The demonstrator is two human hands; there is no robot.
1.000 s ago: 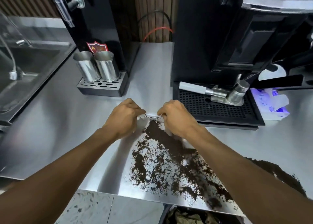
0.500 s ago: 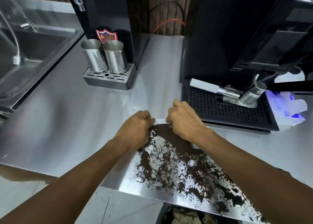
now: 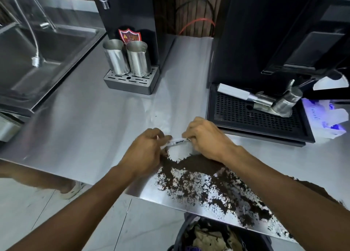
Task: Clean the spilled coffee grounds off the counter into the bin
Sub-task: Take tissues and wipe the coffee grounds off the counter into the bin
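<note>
A: Pinching a thin white strip (image 3: 176,141) at both ends, left hand (image 3: 145,150) on one end and right hand (image 3: 205,139) on the other, fingers curled round it. Seemingly pressing its lower edge to the counter (image 3: 85,127). Paper or card, cannot tell.

B: And the coffee grounds (image 3: 208,180)?

A: Spread on the near side of the strip, from just below both hands out to the counter's front edge. Heaped thickest under the right wrist, thinner and scattered toward the edge. Trailing off to the right as well, partly hidden behind the right forearm.

B: Bin (image 3: 179,235)?

A: Down on the floor, tucked under the front edge right where the spill reaches it. Only partly in view.

B: Which way to pull, then?

A: Toward the body and a little to the right, judging by the layout. Held lengthwise left to right, so lying across the line from hands to bin. Well set for a drag. Narrower, though, than the spill near the edge.

B: Nearer hand?

A: Right, touching the heap's upper margin. Left only at the spill's left tip. Probably needing more than one pass. Some risk of losing grounds past the strip's ends, or onto the floor left of the bin.
</note>
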